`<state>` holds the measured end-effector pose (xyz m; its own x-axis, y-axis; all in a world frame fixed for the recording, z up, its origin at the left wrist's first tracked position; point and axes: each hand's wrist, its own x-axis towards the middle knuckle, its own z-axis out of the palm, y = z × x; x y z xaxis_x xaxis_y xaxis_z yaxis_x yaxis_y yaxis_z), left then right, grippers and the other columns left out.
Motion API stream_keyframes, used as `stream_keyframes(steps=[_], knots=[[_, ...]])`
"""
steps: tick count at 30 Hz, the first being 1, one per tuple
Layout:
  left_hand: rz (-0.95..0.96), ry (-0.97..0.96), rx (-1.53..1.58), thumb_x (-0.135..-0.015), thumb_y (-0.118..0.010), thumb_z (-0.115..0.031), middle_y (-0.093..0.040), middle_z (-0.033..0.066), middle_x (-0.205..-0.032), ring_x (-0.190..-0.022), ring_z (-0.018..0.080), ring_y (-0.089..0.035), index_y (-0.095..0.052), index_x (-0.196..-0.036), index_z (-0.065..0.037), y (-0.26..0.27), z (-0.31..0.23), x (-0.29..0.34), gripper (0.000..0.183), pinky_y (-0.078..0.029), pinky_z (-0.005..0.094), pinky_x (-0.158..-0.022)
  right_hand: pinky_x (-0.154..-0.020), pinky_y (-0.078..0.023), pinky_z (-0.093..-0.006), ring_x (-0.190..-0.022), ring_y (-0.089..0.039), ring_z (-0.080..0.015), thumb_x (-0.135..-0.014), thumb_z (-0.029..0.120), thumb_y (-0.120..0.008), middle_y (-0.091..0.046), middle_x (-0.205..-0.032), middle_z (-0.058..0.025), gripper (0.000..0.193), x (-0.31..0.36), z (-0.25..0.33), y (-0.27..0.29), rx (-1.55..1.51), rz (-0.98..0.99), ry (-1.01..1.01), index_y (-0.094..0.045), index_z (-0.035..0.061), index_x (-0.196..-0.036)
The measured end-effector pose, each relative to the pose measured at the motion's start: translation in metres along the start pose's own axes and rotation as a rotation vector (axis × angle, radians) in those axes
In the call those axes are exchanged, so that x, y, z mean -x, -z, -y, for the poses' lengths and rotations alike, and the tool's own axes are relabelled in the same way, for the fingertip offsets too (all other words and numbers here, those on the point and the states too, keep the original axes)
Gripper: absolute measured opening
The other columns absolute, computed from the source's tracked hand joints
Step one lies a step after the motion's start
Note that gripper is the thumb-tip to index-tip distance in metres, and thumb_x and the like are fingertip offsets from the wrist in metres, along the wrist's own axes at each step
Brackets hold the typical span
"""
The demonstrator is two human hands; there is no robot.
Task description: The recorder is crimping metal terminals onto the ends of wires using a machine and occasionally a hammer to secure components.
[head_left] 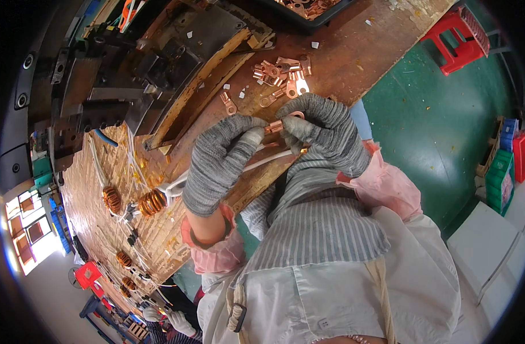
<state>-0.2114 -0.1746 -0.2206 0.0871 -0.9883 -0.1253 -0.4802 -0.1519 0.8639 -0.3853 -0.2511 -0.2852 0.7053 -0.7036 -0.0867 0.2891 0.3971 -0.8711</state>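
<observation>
Grey knit-gloved hands: two are gripping.
Tubular copper lug: one is being held.
Large copper-wound coils: two are lying.

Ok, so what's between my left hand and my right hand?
The head view shows a copper connector between your left hand and right hand, with a white wire lower in the picture.

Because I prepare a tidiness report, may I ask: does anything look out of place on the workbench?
Yes, slightly: small white scraps lie scattered on the workbench, some near the heap of copper lugs, and look like litter. One single lug lies apart from the heap, just beyond the left hand.
</observation>
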Motion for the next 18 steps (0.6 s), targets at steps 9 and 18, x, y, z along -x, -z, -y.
stream_keyframes(steps=[9, 18], knots=[[-0.006, 0.016, 0.048, -0.081, -0.056, -0.01, -0.062, 0.0093, -0.079, -0.072, 0.0126, -0.06, -0.06, -0.092, 0.001, -0.003, 0.004, 0.001, 0.017, -0.047, 0.0235, -0.064, -0.053, -0.047, -0.0209, -0.06, -0.055, -0.0083, -0.083, 0.014, -0.056, -0.059, -0.074, -0.0042, 0.017, 0.0, 0.009, 0.0, 0.032, 0.02, -0.038, -0.058, 0.0, -0.094], [0.005, -0.071, -0.005, -0.079, -0.059, -0.012, -0.06, 0.0105, -0.075, -0.069, 0.0136, -0.058, -0.06, -0.091, 0.0, -0.002, 0.01, 0.0, 0.018, -0.046, 0.0243, -0.063, -0.056, -0.045, -0.0229, -0.061, -0.054, -0.0076, -0.082, 0.018, -0.057, -0.059, -0.07, -0.0029, 0.02, -0.001, 0.017, 0.002, 0.196, 0.044, -0.104, -0.059, 0.0015, -0.093]])
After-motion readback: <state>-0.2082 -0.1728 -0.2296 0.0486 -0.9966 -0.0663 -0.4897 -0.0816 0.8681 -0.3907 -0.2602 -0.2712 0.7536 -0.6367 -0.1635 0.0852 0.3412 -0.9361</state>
